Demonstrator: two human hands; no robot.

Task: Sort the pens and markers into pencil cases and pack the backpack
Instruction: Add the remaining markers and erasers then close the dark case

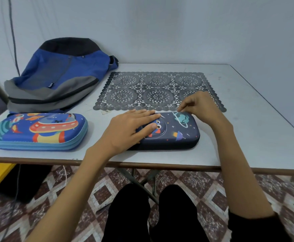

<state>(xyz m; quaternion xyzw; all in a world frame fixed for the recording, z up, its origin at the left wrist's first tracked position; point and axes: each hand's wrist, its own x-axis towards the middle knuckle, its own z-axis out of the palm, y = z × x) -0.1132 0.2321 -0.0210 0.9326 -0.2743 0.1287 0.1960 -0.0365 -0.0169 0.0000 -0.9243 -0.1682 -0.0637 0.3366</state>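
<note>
Near the counter's front edge, the left hand lies spread flat on the dark pencil case. The right hand pinches its far rim, probably the zip. The blue pencil case sits shut alongside, and no loose pens show. Behind, the backpack awaits packing.

Person wears black trousers, seemingly a black sleeve.
</note>
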